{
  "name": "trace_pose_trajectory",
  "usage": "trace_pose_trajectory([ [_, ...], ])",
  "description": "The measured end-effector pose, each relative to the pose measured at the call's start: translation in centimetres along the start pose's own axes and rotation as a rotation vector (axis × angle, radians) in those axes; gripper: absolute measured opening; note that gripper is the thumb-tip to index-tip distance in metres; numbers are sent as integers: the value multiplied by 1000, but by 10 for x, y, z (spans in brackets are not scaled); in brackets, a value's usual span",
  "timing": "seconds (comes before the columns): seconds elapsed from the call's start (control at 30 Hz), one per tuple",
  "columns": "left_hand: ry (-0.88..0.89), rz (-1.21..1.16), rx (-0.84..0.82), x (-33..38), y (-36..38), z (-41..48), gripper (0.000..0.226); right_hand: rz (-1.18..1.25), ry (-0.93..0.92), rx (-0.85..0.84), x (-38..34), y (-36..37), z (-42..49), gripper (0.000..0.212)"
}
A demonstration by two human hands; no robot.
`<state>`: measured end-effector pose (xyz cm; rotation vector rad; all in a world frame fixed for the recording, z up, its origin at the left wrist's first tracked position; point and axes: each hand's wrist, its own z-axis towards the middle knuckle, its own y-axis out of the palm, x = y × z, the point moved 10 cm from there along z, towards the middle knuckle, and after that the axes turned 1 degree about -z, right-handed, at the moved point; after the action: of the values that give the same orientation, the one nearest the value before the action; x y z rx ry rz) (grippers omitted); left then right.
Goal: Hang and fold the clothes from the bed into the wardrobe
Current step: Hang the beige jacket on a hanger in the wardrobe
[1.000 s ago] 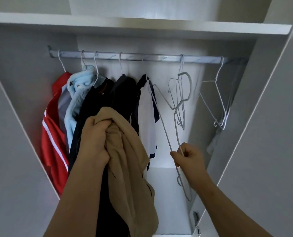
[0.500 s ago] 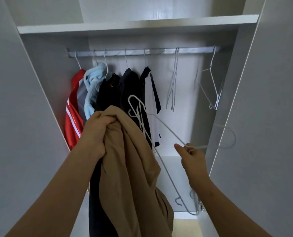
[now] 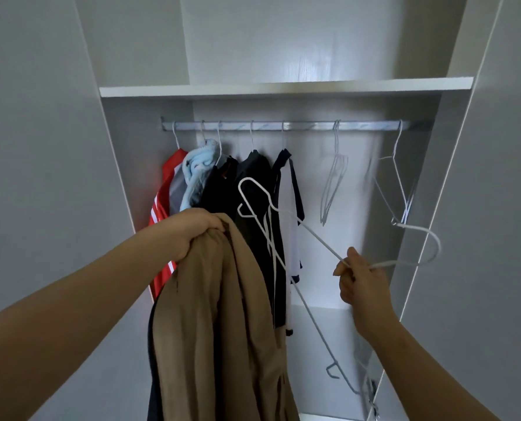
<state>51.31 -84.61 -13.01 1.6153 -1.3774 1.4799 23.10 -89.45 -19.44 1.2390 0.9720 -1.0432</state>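
Your left hand (image 3: 198, 229) is raised in front of the open wardrobe (image 3: 283, 88). Its fingers are curled round the top of the tan garment (image 3: 222, 329) and grip it in a bunch. The garment hangs down from your fist, in front of the clothes on the rail (image 3: 307, 126). A dark cloth (image 3: 153, 360) shows under its left edge; you cannot tell if your hand holds it too.

Your right hand (image 3: 362, 278) is lower and to the right. Its fingertips pinch the white wire hangers (image 3: 320, 240), which are off the rail and tangled together, so their number is not clear. One hook points up to the left, in front of the dark clothes; another hook curves out to the right of your hand; one long wire goes down toward the wardrobe floor.

On the rail, from the left, hang a red garment (image 3: 162, 214), a light blue garment (image 3: 198, 171), dark garments (image 3: 253, 171) and a white and navy shirt (image 3: 289, 192). To the right of them, two groups of bare hangers (image 3: 333, 177) are on the rail, well apart from each other.
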Motion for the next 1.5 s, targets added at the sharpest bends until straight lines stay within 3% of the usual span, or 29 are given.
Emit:
trace_pose_trajectory([
  [0.13, 147, 220, 81, 22, -8, 14, 7, 17, 48, -72, 1, 5, 0, 58],
  [0.27, 531, 947, 161, 54, 0, 15, 16, -150, 117, -104, 6, 2, -2, 48],
  [0.33, 674, 1209, 195, 59, 12, 10, 6, -226, 138, -121, 10, 1, -4, 48],
  [0.4, 755, 1343, 254, 60, 18, 5, 12, -263, 157, -123, 11, -2, -5, 48],
  [0.73, 847, 1123, 200, 62, 26, -3, 4, -469, 91, -212, -12, 22, -8, 49],
  [0.83, 864, 1038, 156, 61, 45, -16, 15, -517, 51, -252, -13, 43, -13, 48],
  [0.93, 927, 853, 94, 59, 65, -34, 9, -606, -3, -237, -11, 58, -17, 41],
  [1.1, 918, 501, -41, 51, 89, -54, 30, -503, -10, -170, -2, 63, -23, 34],
  [1.17, 887, 438, -110, 43, 93, -55, 21, -424, -43, -129, -7, 58, -22, 36],
  [1.23, 927, 566, -117, 35, 96, -54, 5, -435, -36, -85, -6, 49, -20, 43],
  [1.37, 1275, 1024, 132, 23, 103, -59, 31, -468, -19, -42, 1, 34, -16, 45],
  [1.5, 1339, 1143, 209, 17, 108, -56, 51, -410, -17, -62, -7, 32, -15, 42],
])
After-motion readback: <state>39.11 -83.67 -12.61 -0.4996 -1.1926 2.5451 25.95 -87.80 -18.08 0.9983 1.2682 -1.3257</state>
